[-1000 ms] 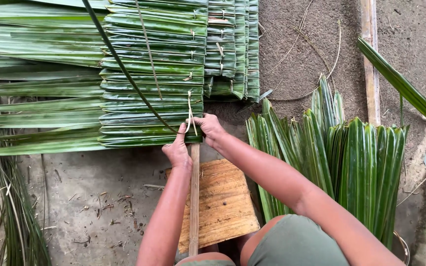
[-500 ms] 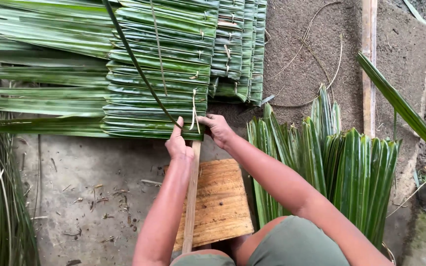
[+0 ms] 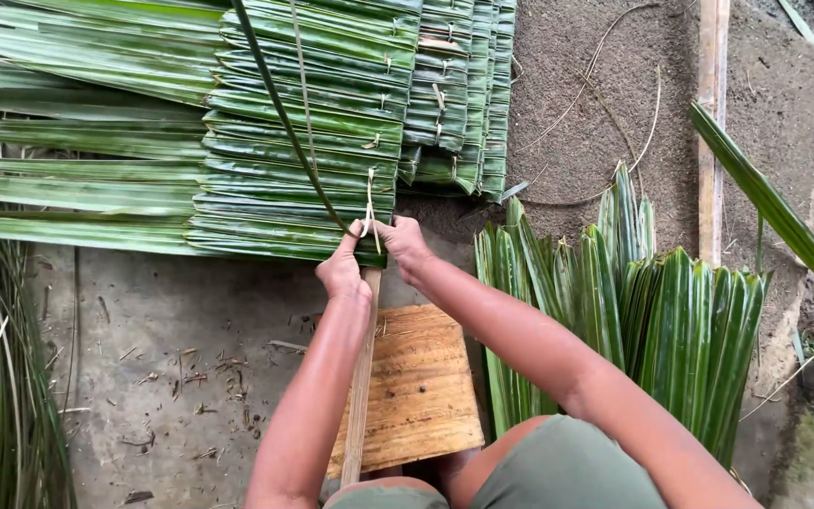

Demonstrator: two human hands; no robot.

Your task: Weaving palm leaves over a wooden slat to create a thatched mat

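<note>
Both hands met at the thatch [image 3: 294, 188] edge | left hand [image 3: 343, 271] fingers pinched shut on the leaf, holding the fold flat | right hand [image 3: 405, 243] closed on the tie strip [image 3: 369, 203] (likely cinching) | stick [image 3: 362, 377] propped over the board [image 3: 416, 386] | leaves [image 3: 652, 320] stacked near.

Place: outdoor yard workspace for making palm-leaf thatch.
Ground: bare concrete floor [image 3: 143, 320], littered with leaf scraps; packed dirt [image 3: 595, 104] beyond.
Materials: stitched leaf panels [image 3: 303, 141], loose leaf bundle [image 3: 652, 320].
Furniture: low wooden stool [image 3: 421, 386].
</note>
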